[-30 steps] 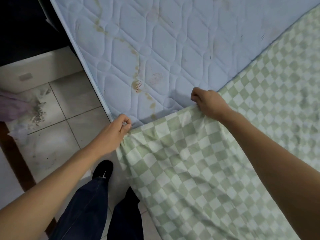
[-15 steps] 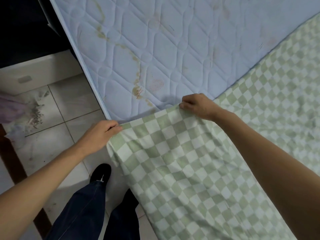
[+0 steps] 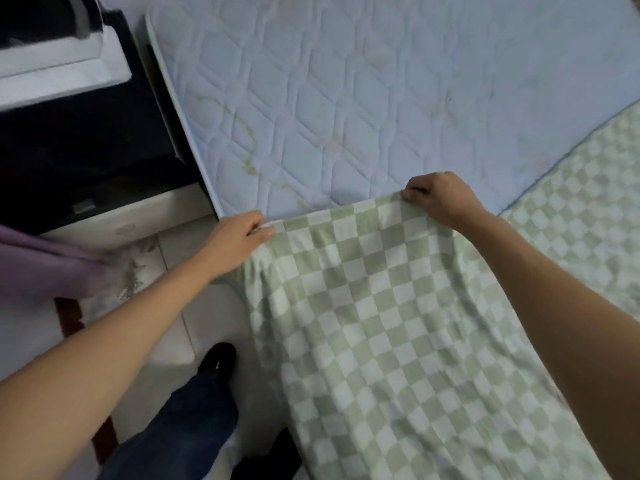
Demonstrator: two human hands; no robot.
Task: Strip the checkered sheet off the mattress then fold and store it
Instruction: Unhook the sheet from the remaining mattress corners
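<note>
Partly stripped checkered sheet (image 3: 381,323) drapes off the mattress (image 3: 346,98) edge toward the floor (image 3: 166,341). Left hand (image 3: 239,233) and right hand (image 3: 440,199) each pinch its hem, both grips closed on cloth. Likely light, limp, wrinkle-prone; best held at 2 corners, kept taut.

1. The sheet (image 3: 381,323) is checked all over in pale green and white squares.
2. The mattress (image 3: 346,98) is pale blue, stitched in a quilted diamond pattern, with thin yellow-brown stain lines.
3. The cloth (image 3: 41,265) at the left edge is soft purple.
4. The trousers (image 3: 180,427) are dark blue.
5. The shoe (image 3: 218,358) is black.
6. The floor tiles (image 3: 173,341) are off-white.
</note>
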